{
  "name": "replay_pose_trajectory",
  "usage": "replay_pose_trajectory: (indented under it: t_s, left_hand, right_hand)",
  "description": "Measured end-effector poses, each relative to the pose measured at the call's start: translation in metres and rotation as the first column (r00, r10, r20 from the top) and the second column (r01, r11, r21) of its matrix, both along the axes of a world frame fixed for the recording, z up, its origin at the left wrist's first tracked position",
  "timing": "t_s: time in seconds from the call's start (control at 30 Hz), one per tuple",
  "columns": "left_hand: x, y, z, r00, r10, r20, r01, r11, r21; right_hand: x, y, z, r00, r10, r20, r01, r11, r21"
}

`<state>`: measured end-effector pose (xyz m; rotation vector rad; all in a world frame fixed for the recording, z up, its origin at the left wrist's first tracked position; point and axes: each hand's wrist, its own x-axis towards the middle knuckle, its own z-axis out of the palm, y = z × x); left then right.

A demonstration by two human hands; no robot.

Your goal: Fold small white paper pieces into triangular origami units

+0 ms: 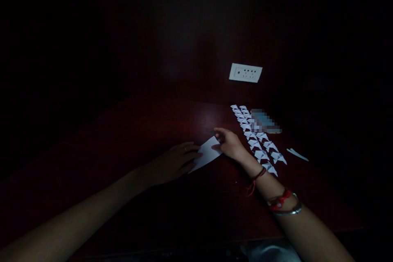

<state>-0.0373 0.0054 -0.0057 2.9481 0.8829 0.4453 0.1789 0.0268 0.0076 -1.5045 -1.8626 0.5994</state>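
Observation:
A small white strip of paper (206, 154) slants over the dark red tabletop between my two hands. My left hand (181, 159), with a ring on one finger, has its fingers and thumb at the paper's left end, and they cover part of that edge. At the right end, the curled fingers of my right hand (229, 144) close on the paper's edge and cast a shadow on it. Right of this hand, two rows of small folded white paper pieces (254, 143) stretch away from me, partly hidden near my forearm.
Beside the rows lies a flat, pixelated device that looks like a phone (266, 121). Thin pale strips (297, 154) rest farther right on the tabletop (147, 127). A white socket panel (245, 73) is on the dark wall behind. The surroundings are very dim.

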Motion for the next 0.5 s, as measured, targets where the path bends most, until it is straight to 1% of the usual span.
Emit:
replay_pose_trajectory:
  t_s: [0.07, 0.1, 0.17, 0.23, 0.3, 0.4, 0.5]
  left_hand:
    - [-0.002, 0.000, 0.000, 1.000, 0.004, -0.007, -0.004, 1.000, 0.004]
    - [-0.003, -0.001, 0.001, 1.000, 0.014, -0.011, -0.014, 1.000, 0.003]
    - [-0.003, -0.003, 0.003, 0.999, 0.034, -0.020, -0.034, 0.999, 0.000]
    - [-0.002, -0.005, 0.006, 0.999, 0.038, -0.030, -0.038, 0.999, -0.006]
    - [-0.001, -0.005, 0.007, 0.999, 0.038, -0.035, -0.038, 0.999, -0.010]
    - [0.000, -0.005, 0.006, 0.998, 0.050, -0.032, -0.050, 0.999, -0.016]
    - [0.000, -0.005, 0.006, 0.999, 0.039, -0.025, -0.039, 0.999, -0.020]
  right_hand:
    - [0.000, -0.001, -0.002, 0.998, 0.026, -0.055, -0.029, 0.999, -0.044]
    - [0.000, -0.003, -0.002, 0.996, 0.037, -0.079, -0.041, 0.998, -0.045]
    - [-0.001, -0.007, -0.002, 0.992, 0.046, -0.120, -0.048, 0.999, -0.008]
    - [-0.002, -0.013, -0.001, 0.991, 0.064, -0.119, -0.058, 0.997, 0.053]
    - [-0.001, -0.019, -0.001, 0.991, 0.126, -0.047, -0.119, 0.985, 0.122]
    - [0.001, -0.026, 0.000, 0.961, 0.256, 0.101, -0.272, 0.937, 0.217]
    - [0.003, -0.031, 0.001, 0.905, 0.373, 0.206, -0.415, 0.881, 0.228]
